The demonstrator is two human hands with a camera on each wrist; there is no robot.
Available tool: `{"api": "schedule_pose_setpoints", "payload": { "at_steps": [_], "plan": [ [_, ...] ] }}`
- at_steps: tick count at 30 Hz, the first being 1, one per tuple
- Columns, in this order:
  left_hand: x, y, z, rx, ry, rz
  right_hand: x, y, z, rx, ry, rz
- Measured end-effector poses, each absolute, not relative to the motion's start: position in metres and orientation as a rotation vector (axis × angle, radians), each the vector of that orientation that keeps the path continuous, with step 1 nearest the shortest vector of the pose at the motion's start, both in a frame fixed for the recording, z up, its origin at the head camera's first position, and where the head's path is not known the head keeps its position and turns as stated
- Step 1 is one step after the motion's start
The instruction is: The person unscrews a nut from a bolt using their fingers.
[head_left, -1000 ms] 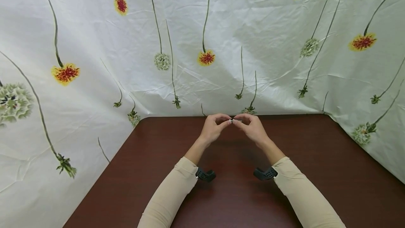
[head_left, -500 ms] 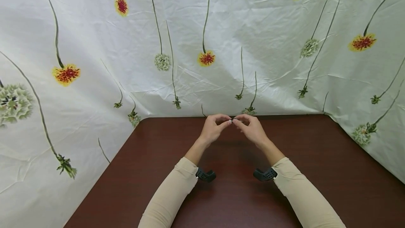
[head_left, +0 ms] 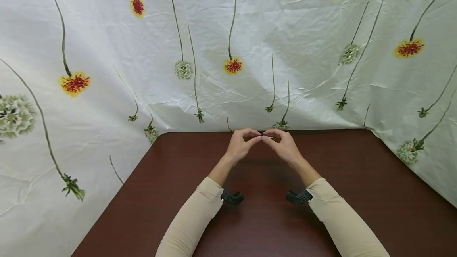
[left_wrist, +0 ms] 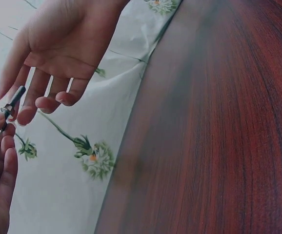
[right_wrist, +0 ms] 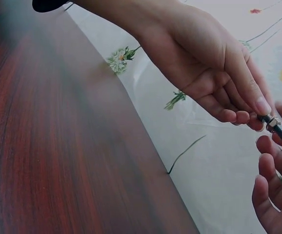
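Note:
A metal bolt (left_wrist: 17, 95) with a hex nut (right_wrist: 272, 123) on its thread is held up between both hands over the table's far side. My left hand (head_left: 237, 146) pinches the dark head end of the bolt with thumb and fingers, partly covering it. The threaded end points toward my right hand (head_left: 285, 146), whose thumb and forefinger curl about the nut from either side. How firmly they touch it is hard to tell. The remaining right fingers (left_wrist: 47, 104) are bent and apart from the bolt.
Below lies a dark red-brown wooden table (head_left: 260, 225). A white cloth (head_left: 200, 39) printed with flowers hangs behind its far edge and along the sides. Black straps with camera mounts, left (head_left: 232, 197) and right (head_left: 299, 196), sit on the wrists.
Right thumb and forefinger shift slightly around the nut; the bolt's shank, mostly covered half a second ago, shows again between them. The left hand and both forearms keep their place.

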State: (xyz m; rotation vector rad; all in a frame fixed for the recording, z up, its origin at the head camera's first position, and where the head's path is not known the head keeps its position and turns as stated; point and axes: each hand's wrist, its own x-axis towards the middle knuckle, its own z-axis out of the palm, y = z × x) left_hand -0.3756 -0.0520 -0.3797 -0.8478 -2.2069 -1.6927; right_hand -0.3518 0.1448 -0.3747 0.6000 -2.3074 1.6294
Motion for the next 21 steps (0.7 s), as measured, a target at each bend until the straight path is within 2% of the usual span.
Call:
{"api": "schedule_pose_setpoints", "payload": {
  "at_steps": [21],
  "plan": [
    [-0.3759, -0.0514, -0.3803, -0.853, -2.187, -1.706, -0.3523, 0.1465, -0.3744, 0.626, -2.269, 1.618]
  ]
}}
